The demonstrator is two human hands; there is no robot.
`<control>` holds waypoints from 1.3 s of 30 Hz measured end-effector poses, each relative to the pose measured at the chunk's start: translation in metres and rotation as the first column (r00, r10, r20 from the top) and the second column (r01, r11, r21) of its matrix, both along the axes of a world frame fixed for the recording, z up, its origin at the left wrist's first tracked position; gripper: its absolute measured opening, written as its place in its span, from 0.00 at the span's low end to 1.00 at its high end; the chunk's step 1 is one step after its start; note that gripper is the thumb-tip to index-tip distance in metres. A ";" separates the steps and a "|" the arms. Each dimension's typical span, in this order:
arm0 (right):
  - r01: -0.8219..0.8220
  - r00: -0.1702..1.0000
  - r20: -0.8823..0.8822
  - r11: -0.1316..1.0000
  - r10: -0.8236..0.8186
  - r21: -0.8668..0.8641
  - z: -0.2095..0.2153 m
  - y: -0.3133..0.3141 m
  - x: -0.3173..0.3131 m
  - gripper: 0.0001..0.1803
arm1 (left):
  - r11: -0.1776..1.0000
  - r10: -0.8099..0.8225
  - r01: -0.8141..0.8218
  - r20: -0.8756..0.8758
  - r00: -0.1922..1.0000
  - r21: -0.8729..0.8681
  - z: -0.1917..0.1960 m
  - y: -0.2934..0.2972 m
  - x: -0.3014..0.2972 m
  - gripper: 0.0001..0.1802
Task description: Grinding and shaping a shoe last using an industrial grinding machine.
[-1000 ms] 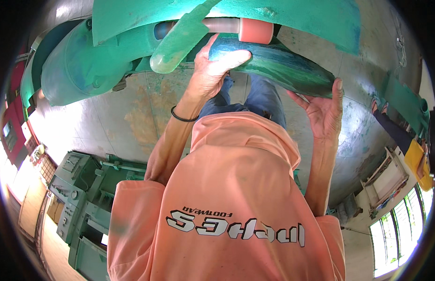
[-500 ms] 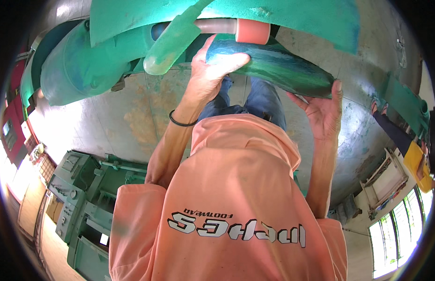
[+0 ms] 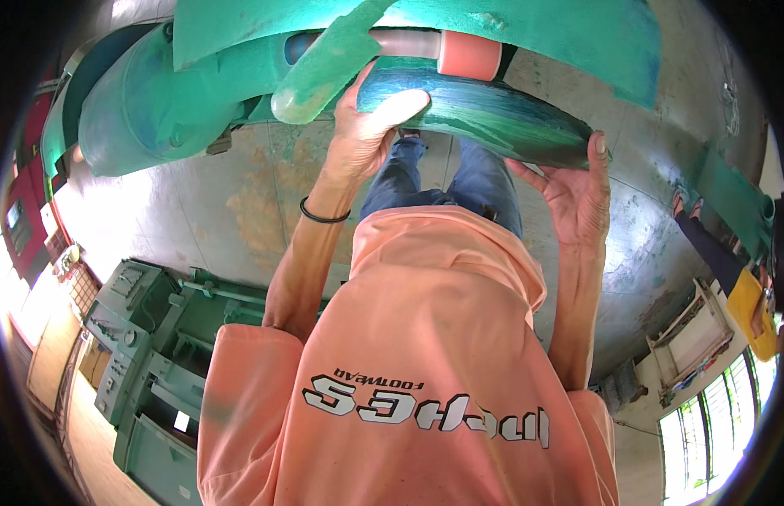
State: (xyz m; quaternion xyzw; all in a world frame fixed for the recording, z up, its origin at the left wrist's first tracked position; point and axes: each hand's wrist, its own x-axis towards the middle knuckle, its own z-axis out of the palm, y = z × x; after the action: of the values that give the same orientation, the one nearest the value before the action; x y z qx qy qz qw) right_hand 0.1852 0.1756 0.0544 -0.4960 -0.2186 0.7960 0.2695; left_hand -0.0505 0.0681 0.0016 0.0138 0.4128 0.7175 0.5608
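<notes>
A long, curved piece streaked dark green and blue (image 3: 493, 118) is held across in front of me, just under a pink cylindrical roller (image 3: 470, 56). It tapers towards its right end; I cannot make out its exact kind. My left hand (image 3: 371, 126) is closed round its left end, thumb lying on top, other fingers mostly hidden behind it. At the tapered end my right hand (image 3: 573, 190) grips with the thumb up against the tip and the fingers beneath. The piece's upper edge meets the roller in the picture; whether they touch firmly cannot be told.
A green-dusted machine hood (image 3: 527, 34) arches over the roller, with a rounded green arm (image 3: 328, 72) hanging left of it. A large green motor-like cylinder (image 3: 139, 110) stands at the left. Behind me is a green machine (image 3: 156, 354). Another person (image 3: 729, 270) is at the far right.
Both hands have shifted the streaked piece to the left along the roller. The view has turned slightly, so the machine sits a little further right.
</notes>
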 end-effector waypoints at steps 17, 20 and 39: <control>-0.009 1.000 0.007 0.996 0.009 0.088 0.007 -0.014 0.028 0.43 | 0.989 -0.147 0.149 -0.129 0.981 0.005 0.005 0.000 0.016 0.37; -0.033 0.999 0.001 0.996 0.033 0.081 0.001 -0.009 0.019 0.43 | 0.995 -0.097 0.099 -0.124 0.988 0.007 0.001 -0.002 0.008 0.36; 0.122 0.992 -0.026 0.993 -0.122 0.002 0.001 -0.019 0.035 0.43 | 0.969 -0.211 0.193 -0.111 0.971 -0.151 -0.005 0.014 0.012 0.42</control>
State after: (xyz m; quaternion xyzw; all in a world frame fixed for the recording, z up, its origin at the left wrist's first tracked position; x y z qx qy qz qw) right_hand 0.2203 0.1569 0.0557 -0.4974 -0.1858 0.7841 0.3213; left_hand -0.0389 0.0826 -0.0038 0.0619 0.4929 0.6238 0.6034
